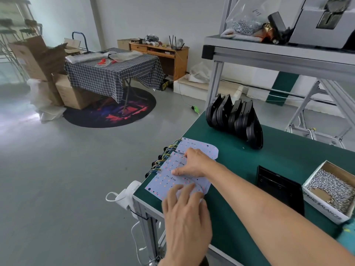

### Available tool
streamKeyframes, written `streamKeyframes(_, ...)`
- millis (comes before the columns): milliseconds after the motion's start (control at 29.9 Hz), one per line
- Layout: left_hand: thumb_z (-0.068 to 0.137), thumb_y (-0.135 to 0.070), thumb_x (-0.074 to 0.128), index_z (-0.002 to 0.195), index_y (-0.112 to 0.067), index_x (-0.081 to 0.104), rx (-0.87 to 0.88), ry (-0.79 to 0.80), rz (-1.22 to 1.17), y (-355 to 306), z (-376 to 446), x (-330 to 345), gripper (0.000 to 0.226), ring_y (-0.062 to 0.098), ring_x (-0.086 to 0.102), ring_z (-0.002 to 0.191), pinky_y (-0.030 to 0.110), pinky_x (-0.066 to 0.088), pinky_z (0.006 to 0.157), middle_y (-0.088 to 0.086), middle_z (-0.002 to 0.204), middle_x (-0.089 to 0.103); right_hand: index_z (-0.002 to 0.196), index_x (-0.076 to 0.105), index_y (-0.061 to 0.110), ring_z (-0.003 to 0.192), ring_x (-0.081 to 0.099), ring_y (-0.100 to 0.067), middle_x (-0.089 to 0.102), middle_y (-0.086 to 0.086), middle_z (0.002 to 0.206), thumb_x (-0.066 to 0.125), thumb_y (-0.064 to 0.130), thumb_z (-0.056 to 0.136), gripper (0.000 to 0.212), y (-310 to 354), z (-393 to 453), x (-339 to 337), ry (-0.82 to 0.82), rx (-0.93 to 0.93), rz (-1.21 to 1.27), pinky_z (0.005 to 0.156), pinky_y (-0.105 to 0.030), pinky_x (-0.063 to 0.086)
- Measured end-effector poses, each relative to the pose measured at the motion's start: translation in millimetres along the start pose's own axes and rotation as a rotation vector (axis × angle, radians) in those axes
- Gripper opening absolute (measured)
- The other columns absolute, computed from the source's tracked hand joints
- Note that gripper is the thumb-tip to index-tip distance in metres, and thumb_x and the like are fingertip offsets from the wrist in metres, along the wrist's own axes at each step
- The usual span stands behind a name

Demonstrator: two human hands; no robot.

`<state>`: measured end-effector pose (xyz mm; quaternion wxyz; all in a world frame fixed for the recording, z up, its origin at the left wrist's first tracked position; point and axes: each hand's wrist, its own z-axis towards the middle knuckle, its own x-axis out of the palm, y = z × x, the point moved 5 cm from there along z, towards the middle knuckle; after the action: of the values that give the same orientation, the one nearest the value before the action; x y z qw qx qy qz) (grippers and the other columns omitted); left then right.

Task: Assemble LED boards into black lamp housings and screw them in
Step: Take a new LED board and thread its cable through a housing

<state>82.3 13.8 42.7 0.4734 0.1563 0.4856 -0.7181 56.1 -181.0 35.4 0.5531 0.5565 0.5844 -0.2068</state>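
Note:
Several white LED boards [169,175] with coloured wires lie fanned out at the left corner of the green bench [240,217]. My right hand [194,163] rests on the pile, its fingers and thumb curled around the edge of an upper board. My left hand [184,210] lies flat on the nearest board with straight fingers pressing down. A row of black lamp housings [234,120] stands on edge at the back of the bench, apart from both hands. A single black housing [278,186] lies flat to the right of my right forearm.
An open cardboard box of screws [330,189] sits at the bench's right edge. A grey shelf [269,52] overhangs the bench, carrying a bag of screws and a grey box. A white cable hangs off the bench's near-left corner. Beyond lies grey floor with a covered table.

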Motion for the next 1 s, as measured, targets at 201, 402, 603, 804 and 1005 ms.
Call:
streamKeyframes(201, 0.082, -0.038, 0.075, 0.128, -0.016, 0.066, -0.257, 0.211, 0.201, 25.3, 0.9, 16.7, 0.052, 0.044, 0.034, 0.149, 0.057, 0.029, 0.121, 0.017, 0.155, 0.047, 0.144, 0.043, 0.008, 0.135, 0.049, -0.028, 0.050, -0.009, 0.149, 0.081, 0.064, 0.080, 0.093, 0.1, 1.8, -2.6, 0.006, -0.017, 0.047, 0.107, -0.042, 0.045)
streamKeyframes(402, 0.087, -0.055, 0.065, 0.156, -0.025, 0.040, -0.316, 0.255, 0.158, 39.8, 3.0, 18.3, 0.079, 0.036, 0.011, 0.158, 0.048, 0.014, 0.127, 0.011, 0.168, 0.023, 0.113, 0.048, 0.017, 0.099, 0.046, -0.020, 0.051, 0.004, 0.106, 0.074, 0.066, 0.085, 0.062, -2.2, 2.4, -4.2, -0.045, -0.045, 0.094, 0.076, -0.033, 0.039)
streamKeyframes(603, 0.075, 0.000, 0.087, 0.122, -0.004, 0.073, -0.143, 0.026, 0.055, 41.7, 10.8, 4.2, 0.050, 0.050, 0.061, 0.123, 0.064, 0.052, 0.096, 0.018, 0.130, 0.069, 0.073, 0.038, 0.023, 0.083, 0.046, -0.028, 0.042, 0.003, 0.074, 0.062, 0.053, 0.098, 0.047, -6.9, 3.0, -7.0, -0.114, -0.001, 0.091, 0.064, -0.037, 0.034)
streamKeyframes(804, 0.104, -0.009, 0.054, 0.141, -0.018, 0.063, -0.307, -0.146, -0.241, 51.9, 33.8, -32.3, 0.040, 0.023, 0.053, 0.139, 0.034, 0.040, 0.112, -0.002, 0.144, 0.062, 0.101, 0.060, 0.008, 0.099, 0.060, -0.033, 0.067, -0.008, 0.103, 0.055, 0.042, 0.097, 0.035, -7.8, -3.1, -6.6, -0.179, 0.001, 0.035, 0.080, -0.042, 0.049)
streamKeyframes(1005, 0.108, -0.022, 0.048, 0.081, -0.012, 0.054, -0.381, -0.280, -0.205, 80.3, 83.7, -84.3, 0.030, 0.030, 0.041, 0.062, 0.035, 0.026, 0.060, -0.001, 0.059, 0.050, 0.102, 0.057, 0.012, 0.105, 0.056, -0.029, 0.059, -0.005, 0.112, 0.057, 0.047, 0.100, 0.035, -12.2, -9.4, 1.1, -0.250, -0.013, -0.004, 0.087, -0.042, 0.050)
